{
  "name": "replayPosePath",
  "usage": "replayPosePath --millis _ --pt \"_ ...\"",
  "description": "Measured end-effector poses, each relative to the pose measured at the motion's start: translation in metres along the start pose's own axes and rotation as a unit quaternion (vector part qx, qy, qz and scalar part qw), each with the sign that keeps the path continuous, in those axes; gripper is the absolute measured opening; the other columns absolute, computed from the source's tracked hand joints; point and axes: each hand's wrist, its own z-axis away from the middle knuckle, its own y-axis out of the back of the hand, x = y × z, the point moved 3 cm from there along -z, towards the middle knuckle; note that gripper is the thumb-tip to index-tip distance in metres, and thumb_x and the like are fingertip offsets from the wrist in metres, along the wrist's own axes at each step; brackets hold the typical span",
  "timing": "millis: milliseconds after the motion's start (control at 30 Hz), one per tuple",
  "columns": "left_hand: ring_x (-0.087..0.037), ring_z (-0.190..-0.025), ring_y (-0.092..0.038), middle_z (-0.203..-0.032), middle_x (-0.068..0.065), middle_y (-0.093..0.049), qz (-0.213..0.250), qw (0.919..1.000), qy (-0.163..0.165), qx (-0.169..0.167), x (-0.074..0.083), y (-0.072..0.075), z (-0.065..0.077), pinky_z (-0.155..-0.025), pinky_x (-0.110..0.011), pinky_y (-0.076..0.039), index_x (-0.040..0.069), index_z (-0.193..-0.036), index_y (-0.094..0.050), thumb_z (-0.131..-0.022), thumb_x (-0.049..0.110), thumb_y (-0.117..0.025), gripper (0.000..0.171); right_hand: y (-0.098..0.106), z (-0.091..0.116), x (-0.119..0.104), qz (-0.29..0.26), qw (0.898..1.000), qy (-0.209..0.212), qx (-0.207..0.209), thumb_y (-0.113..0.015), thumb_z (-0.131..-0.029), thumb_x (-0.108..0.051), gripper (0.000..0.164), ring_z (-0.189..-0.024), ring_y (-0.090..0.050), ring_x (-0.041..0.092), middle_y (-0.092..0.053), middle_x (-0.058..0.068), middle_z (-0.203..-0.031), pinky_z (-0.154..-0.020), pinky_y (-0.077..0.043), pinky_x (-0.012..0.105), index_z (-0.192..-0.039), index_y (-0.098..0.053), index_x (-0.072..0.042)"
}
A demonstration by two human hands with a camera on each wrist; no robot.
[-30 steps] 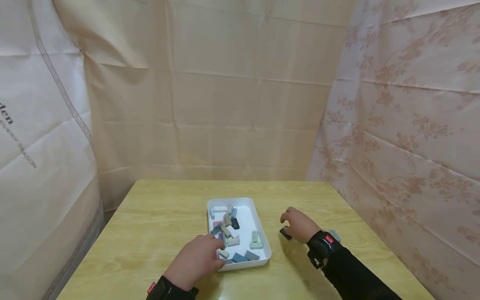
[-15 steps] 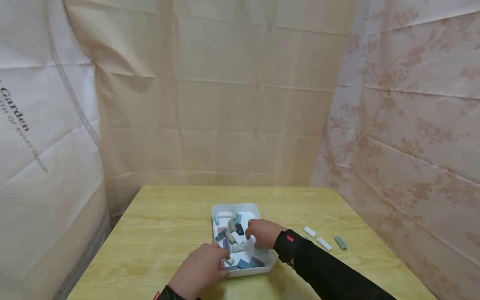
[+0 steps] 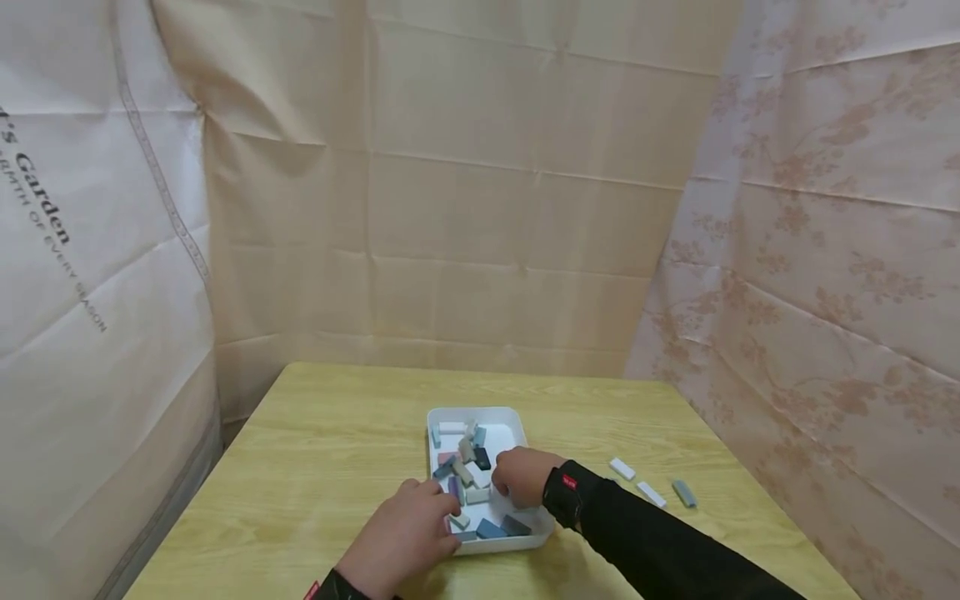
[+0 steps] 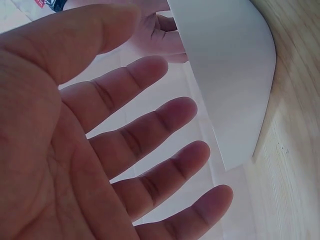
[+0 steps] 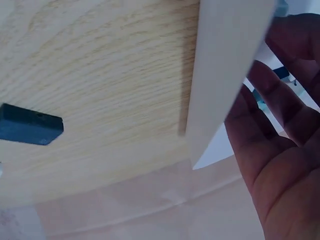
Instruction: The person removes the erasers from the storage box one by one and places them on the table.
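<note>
The white tray (image 3: 491,546) holds several small rectangular blocks in white, pink, purple, blue, green and black. At its near left corner is my left hand (image 3: 405,529); the left wrist view shows its fingers spread with nothing between them. My right hand (image 3: 521,477) reaches over the tray's right side, with its fingertips down inside. Seen in the right wrist view, its fingers (image 5: 280,100) are bent behind the tray wall, and a pale teal block (image 5: 282,7) shows right by the fingertips. I cannot tell whether the right hand holds it.
Right of the tray lie two white blocks (image 3: 651,494) and a grey-green block (image 3: 684,493) on the wooden table (image 3: 360,417). A dark block (image 5: 30,125) lies on the table in the right wrist view. Cloth curtains (image 3: 450,208) stand around the table.
My right hand has moved left from beside a dark block on the table to over the tray, then dipped slightly. Blocks on the right came into sight. My left hand stays at the tray's corner.
</note>
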Motion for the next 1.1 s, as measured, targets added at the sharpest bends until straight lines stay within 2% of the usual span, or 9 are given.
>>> replayPosePath --millis 333,567,767,867,1000,1100 --pt "-0.016 -0.086 -0.050 -0.096 0.006 -0.066 0.026 0.9986 0.028 -0.036 -0.001 0.001 -0.002 -0.074 -0.033 -0.048 0.020 -0.106 -0.078 -0.089 0.040 -0.082 0.026 -0.010 0.001 0.005 0.064 0.997 0.039 0.017 -0.076 -0.092 -0.006 0.026 -0.066 -0.044 0.009 -0.049 -0.008 -0.077 -0.064 -0.039 0.024 -0.074 -0.063 -0.020" --pt "-0.016 -0.085 -0.051 -0.096 0.005 -0.067 0.016 0.9997 0.015 -0.015 0.000 0.003 0.001 -0.073 -0.033 -0.048 0.019 -0.104 -0.078 -0.088 0.038 -0.082 0.025 -0.012 0.000 0.005 0.062 0.997 0.040 0.030 -0.077 -0.090 -0.004 0.027 -0.066 -0.044 0.008 -0.050 -0.008 -0.077 -0.063 -0.039 0.023 -0.074 -0.062 -0.020" --pt "-0.016 -0.083 -0.050 -0.094 0.005 -0.068 -0.003 1.0000 -0.004 -0.001 0.002 0.003 0.001 -0.073 -0.033 -0.048 0.017 -0.100 -0.079 -0.087 0.037 -0.082 0.024 -0.015 -0.006 0.007 0.071 0.995 0.032 0.061 -0.072 -0.095 -0.009 0.019 -0.068 -0.044 0.010 -0.052 -0.005 -0.080 -0.064 -0.037 0.026 -0.080 -0.066 -0.019" --pt "-0.016 -0.084 -0.051 -0.094 0.005 -0.068 -0.003 0.9999 0.003 -0.013 0.001 0.003 -0.001 -0.074 -0.034 -0.049 0.018 -0.101 -0.079 -0.088 0.037 -0.082 0.024 -0.018 -0.007 0.010 0.058 0.995 0.027 0.075 -0.071 -0.096 -0.011 0.017 -0.068 -0.044 0.011 -0.051 -0.004 -0.080 -0.063 -0.037 0.026 -0.083 -0.068 -0.020" --pt "-0.016 -0.085 -0.051 -0.093 0.007 -0.067 0.003 0.9991 0.019 -0.037 0.000 0.001 -0.004 -0.077 -0.034 -0.049 0.019 -0.102 -0.079 -0.088 0.039 -0.082 0.025 -0.020 -0.007 0.011 0.024 0.997 0.016 0.071 -0.073 -0.096 -0.011 0.014 -0.068 -0.044 0.011 -0.049 -0.004 -0.081 -0.065 -0.037 0.026 -0.085 -0.069 -0.020" --pt "-0.015 -0.085 -0.051 -0.093 0.007 -0.067 0.007 0.9988 0.023 -0.042 0.000 -0.001 -0.004 -0.078 -0.035 -0.050 0.020 -0.102 -0.079 -0.088 0.040 -0.082 0.024 -0.021 -0.006 0.011 0.015 0.997 0.019 0.068 -0.075 -0.094 -0.009 0.015 -0.068 -0.044 0.011 -0.049 -0.005 -0.081 -0.065 -0.038 0.026 -0.084 -0.069 -0.019"
